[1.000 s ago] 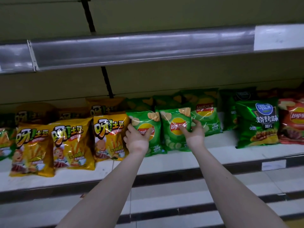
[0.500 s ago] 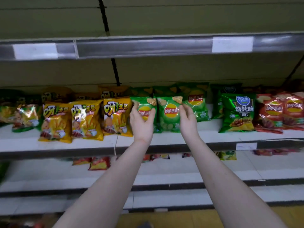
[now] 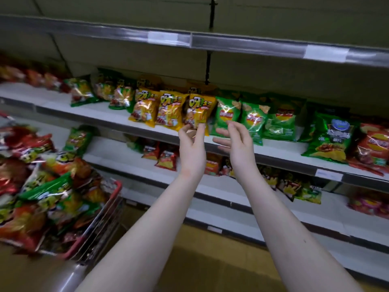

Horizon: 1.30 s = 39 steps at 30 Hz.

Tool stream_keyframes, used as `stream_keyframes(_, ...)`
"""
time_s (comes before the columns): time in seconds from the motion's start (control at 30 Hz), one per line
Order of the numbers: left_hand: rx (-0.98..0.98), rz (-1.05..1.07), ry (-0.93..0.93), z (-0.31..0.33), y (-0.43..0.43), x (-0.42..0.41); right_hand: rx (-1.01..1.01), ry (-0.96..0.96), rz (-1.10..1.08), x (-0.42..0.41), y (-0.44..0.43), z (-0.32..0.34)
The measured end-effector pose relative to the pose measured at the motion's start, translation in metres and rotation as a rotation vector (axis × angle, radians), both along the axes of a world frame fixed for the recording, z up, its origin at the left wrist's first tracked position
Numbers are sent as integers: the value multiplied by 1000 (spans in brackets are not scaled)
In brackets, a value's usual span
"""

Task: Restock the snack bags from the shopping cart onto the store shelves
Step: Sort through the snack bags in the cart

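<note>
Shelving: three tiers are in view. Only the front rail of the top shelf point(image 3: 252, 44) shows, and its surface is hidden. The middle shelf point(image 3: 280, 148) carries one long row of bags. The lower shelf point(image 3: 231, 192) holds scattered small packs with wide white gaps between them.
Cart: the shopping cart point(image 3: 99, 216) stands at the left, near the shelving, with its red rim and grey handle in view.
Cart load: a heap of snack bags point(image 3: 48, 186) in red, green and orange is piled above the rim. It is too blurred to read any brand.
Middle row: from the left come mixed green and red packs, then yellow bags point(image 3: 170, 110) standing upright. The green chip bags point(image 3: 228, 114) are just beside those, followed by a dark green bag point(image 3: 332, 138) and red bags point(image 3: 374, 146) at the far right.
Left hand: the left hand point(image 3: 192, 146) is raised in front of the middle shelf edge, fingers loosely curled, gripping nothing that shows. One fingertip overlaps the bottom corner of the nearest yellow bag, and I cannot tell whether it touches.
Right hand: the right hand point(image 3: 237, 144) is beside it, palm turned inward, fingers spread and relaxed. It is empty and sits just below the green chip bags.
Done: the yellow and green bags at the front of the middle row look upright and tidy.
Left to do: most of the job, by my judgement. The cart is heaped and the lower shelf has plenty of room.
Likely next: a reach left to the cart for more bags.
</note>
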<state>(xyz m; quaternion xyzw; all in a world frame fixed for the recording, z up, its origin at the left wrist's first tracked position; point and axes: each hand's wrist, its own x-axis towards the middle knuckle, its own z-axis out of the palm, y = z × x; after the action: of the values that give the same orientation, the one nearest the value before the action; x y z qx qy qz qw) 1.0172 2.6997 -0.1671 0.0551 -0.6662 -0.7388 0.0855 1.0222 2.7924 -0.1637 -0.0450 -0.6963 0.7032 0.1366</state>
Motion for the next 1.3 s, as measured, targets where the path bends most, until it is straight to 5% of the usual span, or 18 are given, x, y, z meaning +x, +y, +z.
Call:
stream_keyframes(0.57,12,494,-76,-17,-377,93,-16,-31,510,47,-390,-33)
stream_keyframes(1.3,69,785,-33,-38,-521,26,-25,-40,825,-57,-557,-46)
